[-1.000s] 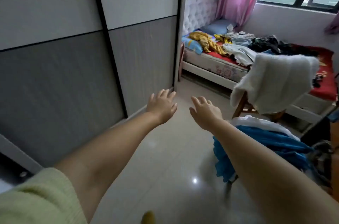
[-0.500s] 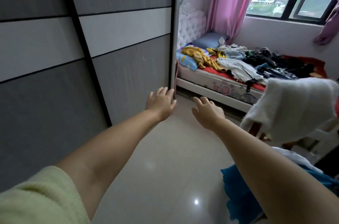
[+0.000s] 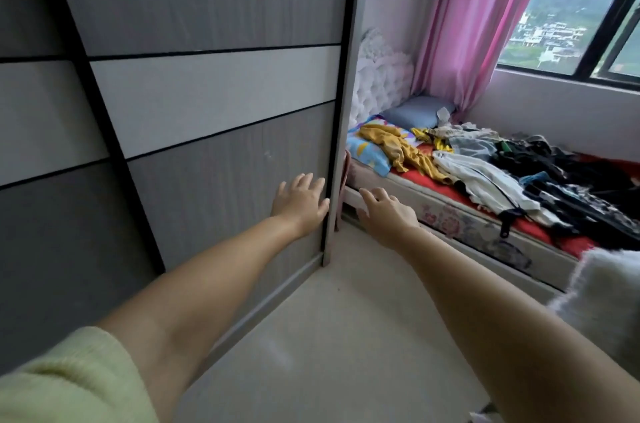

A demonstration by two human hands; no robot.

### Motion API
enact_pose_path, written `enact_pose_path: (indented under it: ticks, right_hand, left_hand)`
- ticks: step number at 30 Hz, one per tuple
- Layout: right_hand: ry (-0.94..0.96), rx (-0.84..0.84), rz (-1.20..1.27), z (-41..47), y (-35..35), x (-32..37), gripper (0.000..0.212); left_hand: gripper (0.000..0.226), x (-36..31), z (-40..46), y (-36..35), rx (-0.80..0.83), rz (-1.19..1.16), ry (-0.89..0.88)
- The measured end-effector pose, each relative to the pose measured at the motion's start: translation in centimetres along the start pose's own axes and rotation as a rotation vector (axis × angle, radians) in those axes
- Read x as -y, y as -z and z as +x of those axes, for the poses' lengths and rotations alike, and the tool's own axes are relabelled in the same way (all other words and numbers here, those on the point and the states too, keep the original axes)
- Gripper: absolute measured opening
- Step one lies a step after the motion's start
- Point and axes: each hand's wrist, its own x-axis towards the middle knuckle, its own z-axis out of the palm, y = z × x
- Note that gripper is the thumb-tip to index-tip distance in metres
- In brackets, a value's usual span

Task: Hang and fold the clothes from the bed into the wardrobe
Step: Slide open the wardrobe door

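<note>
**Reaching for a shut wardrobe**

Filling the left of the view, the grey-and-white panelled sliding wardrobe (image 3: 207,93) is closed. The low bed with its red sheet (image 3: 429,185) holds the heap of mixed crumpled clothes (image 3: 491,166), untouched. The left hand (image 3: 300,204), fingers spread and empty, lies at the door's right edge; the right hand (image 3: 386,213) hovers loose and empty. Flat fingers may slip on the smooth panel, or get pinched against the frame

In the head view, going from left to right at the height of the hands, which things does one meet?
Wardrobe door → left hand → wardrobe edge frame → right hand → white garment → dark clothes on the bed.
</note>
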Motion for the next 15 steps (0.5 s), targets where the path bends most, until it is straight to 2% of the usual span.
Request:
enact_pose_path:
  ticks: [9,15]
  right_hand:
    - [0.059,0.068,0.047,17.8,-1.5,-5.9,0.048]
    - [0.099,0.071,0.060,28.1,-3.6,-6.6,0.051]
  left_hand:
    - [0.055,2.2,16.7,-3.2,0.013,0.005,0.119]
    - [0.055,5.8,26.4,-5.2,0.004,0.055,0.111]
